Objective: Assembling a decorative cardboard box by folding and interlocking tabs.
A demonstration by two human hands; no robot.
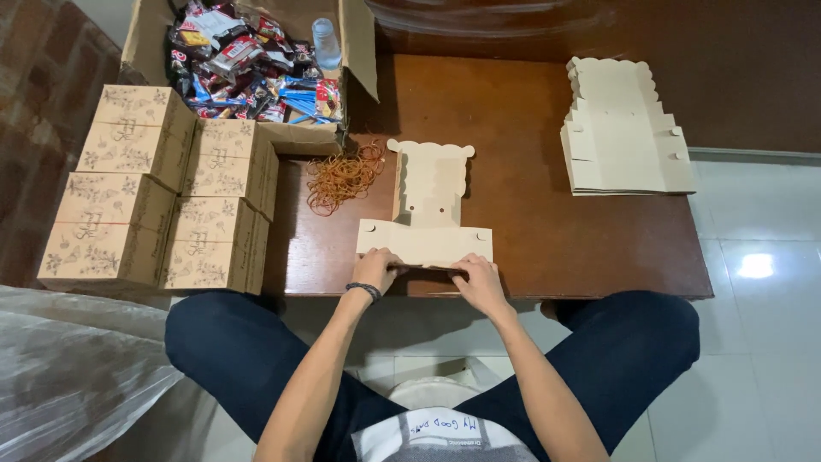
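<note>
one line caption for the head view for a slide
Both hands, left and right, press a flat box blank on a table.

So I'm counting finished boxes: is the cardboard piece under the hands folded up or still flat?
Still flat: the box blank lies spread on the table, both hands pressing its near edge.

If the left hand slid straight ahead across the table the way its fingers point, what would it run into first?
Probably the flat cardboard box blank that the left hand already presses at its near edge. Its fingers point away across the table, so the blank's raised panel comes first; the rubber bands lie off to the left.
</note>
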